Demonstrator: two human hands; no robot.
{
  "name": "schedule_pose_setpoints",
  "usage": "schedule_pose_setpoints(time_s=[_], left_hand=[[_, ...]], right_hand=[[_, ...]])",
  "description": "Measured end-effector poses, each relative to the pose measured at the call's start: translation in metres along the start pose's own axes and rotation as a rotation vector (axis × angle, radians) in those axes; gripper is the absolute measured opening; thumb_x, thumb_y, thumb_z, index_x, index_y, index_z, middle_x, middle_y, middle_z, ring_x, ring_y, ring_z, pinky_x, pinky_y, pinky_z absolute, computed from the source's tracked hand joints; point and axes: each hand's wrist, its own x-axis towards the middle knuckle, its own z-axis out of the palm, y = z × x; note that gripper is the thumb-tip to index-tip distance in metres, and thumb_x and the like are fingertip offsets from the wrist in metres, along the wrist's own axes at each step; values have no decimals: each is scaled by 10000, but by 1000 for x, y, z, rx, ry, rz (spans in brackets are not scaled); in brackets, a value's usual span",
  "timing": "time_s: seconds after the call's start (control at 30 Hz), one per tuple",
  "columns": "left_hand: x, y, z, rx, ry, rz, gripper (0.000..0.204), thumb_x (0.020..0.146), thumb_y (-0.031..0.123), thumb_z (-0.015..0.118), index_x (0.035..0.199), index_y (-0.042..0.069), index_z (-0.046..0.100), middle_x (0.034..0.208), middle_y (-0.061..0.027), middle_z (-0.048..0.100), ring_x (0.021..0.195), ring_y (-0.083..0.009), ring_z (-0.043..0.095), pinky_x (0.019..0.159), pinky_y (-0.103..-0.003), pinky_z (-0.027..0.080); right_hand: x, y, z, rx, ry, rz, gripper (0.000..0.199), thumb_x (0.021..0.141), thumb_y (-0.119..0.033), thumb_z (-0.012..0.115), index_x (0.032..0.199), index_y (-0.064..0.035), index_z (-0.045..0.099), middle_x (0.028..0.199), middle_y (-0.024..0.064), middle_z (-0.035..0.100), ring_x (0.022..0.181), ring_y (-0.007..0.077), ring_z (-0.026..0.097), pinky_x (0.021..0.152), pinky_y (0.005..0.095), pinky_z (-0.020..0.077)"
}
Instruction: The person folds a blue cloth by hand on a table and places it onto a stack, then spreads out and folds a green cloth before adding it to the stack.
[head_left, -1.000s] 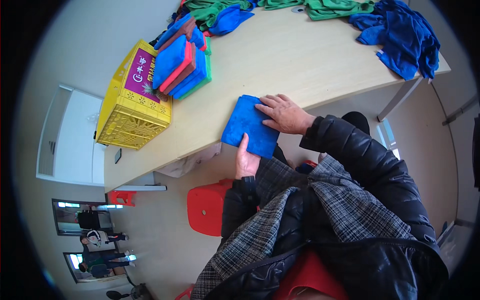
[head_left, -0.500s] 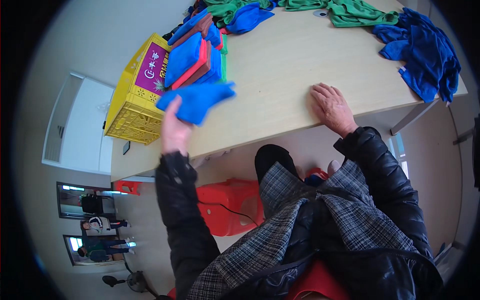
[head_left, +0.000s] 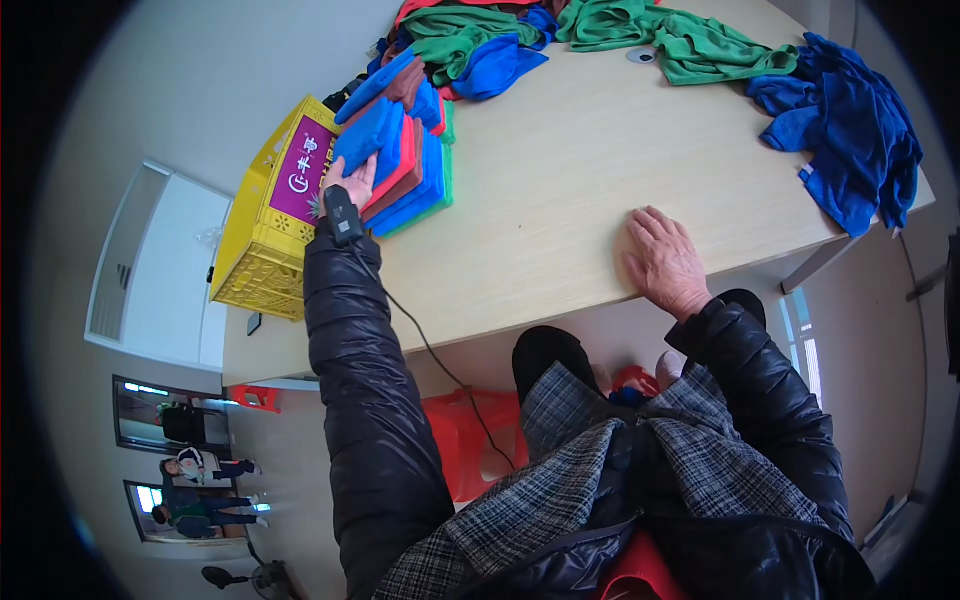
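Head camera: what does the left hand [head_left: 350,182] have nearest to it?

The folded blue cloth [head_left: 366,130]. It lies on top of a stack, and the fingers are at its near edge. I cannot tell whether they pinch it or only touch it.

And behind those fingers?

A small black box [head_left: 343,215] at the wrist, with a thin cable [head_left: 438,362] running from it toward the lap.

What sits around the hand?

The stack [head_left: 425,180] shows red, brown, blue and green layers to its right. Just to its left is the yellow crate [head_left: 262,275] with its purple panel. Beyond its fingertips, more folded cloths [head_left: 378,85] stand behind the stack.

Where is the right hand [head_left: 665,262]?

Well apart, palm down on the pale table [head_left: 540,220], fingers stretched and slightly apart. Loose dark blue cloths [head_left: 845,130] lie ahead and to its right; green cloths [head_left: 715,45] lie farther ahead.

Anything farther off?

2 people [head_left: 195,518], far to the left hand's lower left, by dark-framed openings [head_left: 165,412].
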Motion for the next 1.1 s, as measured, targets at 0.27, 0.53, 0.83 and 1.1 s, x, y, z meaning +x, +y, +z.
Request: schedule_pose_setpoints(time_s=[0.27,0.53,0.83,1.1], left_hand=[[-44,-42,15,116,16,32,593,1021,220,526,1432,-134,288,1445,-290,426,1317,-408,491,1084,-478,488],[-72,-237,14,1003,-203,-82,208,989,194,607,1064,0,608,973,-145,685,890,-256,709,764,-356,606],[66,-256,-3,1245,-45,123,104,928,125,613,936,23,634,758,-59,650,634,-143,635,535,-243,507],[218,-256,48,1855,21,765,267,819,133,646,1059,19,660,978,-166,698,956,-349,671,828,-414,526]], right_hand=[[-2,4,3,7,66,-13,471,856,-230,642,1240,30,562,1340,183,545,1333,340,449,1121,431,354],[-12,39,-1,141,251,-213,157,776,-162,636,894,-66,597,1011,113,612,1061,294,565,948,413,442],[-10,97,-42,-61,195,47,365,829,-225,632,1123,-10,607,1243,136,581,1213,295,504,1048,425,382],[1,85,-60,-112,37,208,543,832,-218,637,1320,-3,534,1420,169,493,1358,355,421,1140,469,315]])
